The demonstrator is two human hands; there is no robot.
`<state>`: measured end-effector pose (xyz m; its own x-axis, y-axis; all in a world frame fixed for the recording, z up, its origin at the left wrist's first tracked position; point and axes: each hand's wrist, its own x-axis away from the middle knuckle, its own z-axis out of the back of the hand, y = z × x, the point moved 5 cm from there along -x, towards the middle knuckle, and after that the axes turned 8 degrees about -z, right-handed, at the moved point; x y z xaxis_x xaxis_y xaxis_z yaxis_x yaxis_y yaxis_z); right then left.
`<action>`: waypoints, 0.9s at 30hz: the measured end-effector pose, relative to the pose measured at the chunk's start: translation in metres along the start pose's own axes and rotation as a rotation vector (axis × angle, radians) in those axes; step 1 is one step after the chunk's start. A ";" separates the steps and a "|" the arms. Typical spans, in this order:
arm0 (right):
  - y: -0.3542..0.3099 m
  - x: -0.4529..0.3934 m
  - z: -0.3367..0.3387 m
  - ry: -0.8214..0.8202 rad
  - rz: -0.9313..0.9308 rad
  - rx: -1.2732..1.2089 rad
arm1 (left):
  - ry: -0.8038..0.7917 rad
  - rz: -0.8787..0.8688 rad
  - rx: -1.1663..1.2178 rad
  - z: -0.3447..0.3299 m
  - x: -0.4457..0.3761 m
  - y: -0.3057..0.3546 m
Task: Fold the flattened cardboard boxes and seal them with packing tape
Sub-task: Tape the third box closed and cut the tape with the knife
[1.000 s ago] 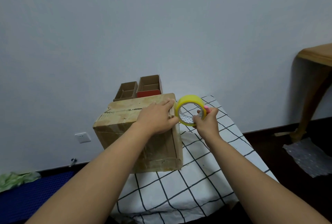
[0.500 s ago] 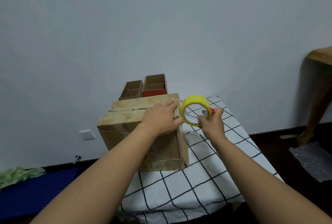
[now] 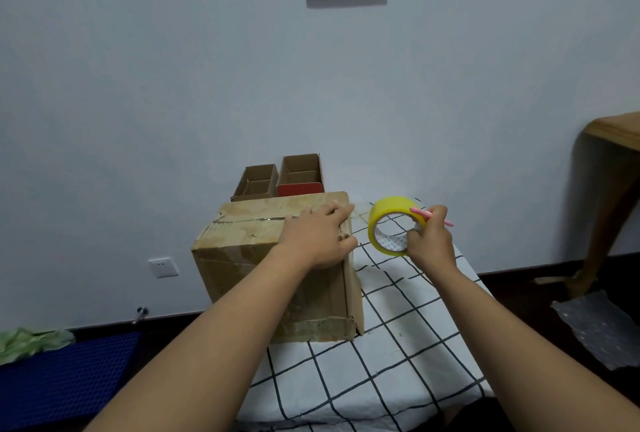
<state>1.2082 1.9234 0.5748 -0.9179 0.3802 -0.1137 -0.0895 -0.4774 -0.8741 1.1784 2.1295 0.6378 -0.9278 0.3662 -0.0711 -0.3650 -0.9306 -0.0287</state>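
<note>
A worn brown cardboard box (image 3: 242,248) stands folded on the checked tablecloth (image 3: 381,362), its top flaps closed with a taped seam. My left hand (image 3: 318,237) lies flat on the top right edge of the box, fingers straight, thumb over the corner. To the right, my right hand (image 3: 429,241) grips a yellow roll of packing tape (image 3: 384,213) through its core and also holds a pink pen-like tool (image 3: 433,215). A clear strip of tape stretches from the roll to the box corner.
Two small open cardboard boxes (image 3: 280,178), one with a red front, stand behind the big box by the white wall. A wooden table (image 3: 613,133) is at the right, bubble wrap (image 3: 602,331) on the dark floor below it, a blue mat (image 3: 62,372) at lower left.
My right hand has pulled the tape roll away to the right from the box corner, drawing out a strip. My left hand stays pressed on the box top.
</note>
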 end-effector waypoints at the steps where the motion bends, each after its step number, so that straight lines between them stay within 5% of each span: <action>1: 0.004 0.000 -0.001 -0.021 -0.008 0.015 | -0.004 -0.004 -0.001 0.000 -0.001 0.001; 11: 0.049 0.011 -0.024 -0.163 -0.087 0.103 | -0.019 -0.001 0.030 0.000 0.000 -0.001; 27: 0.055 0.018 -0.040 -0.332 -0.161 -0.255 | -0.034 -0.012 0.003 0.001 -0.003 -0.001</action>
<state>1.2020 1.9356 0.5053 -0.9781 0.1394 0.1546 -0.1814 -0.2067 -0.9614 1.1819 2.1297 0.6386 -0.9253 0.3773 -0.0367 -0.3766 -0.9260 -0.0261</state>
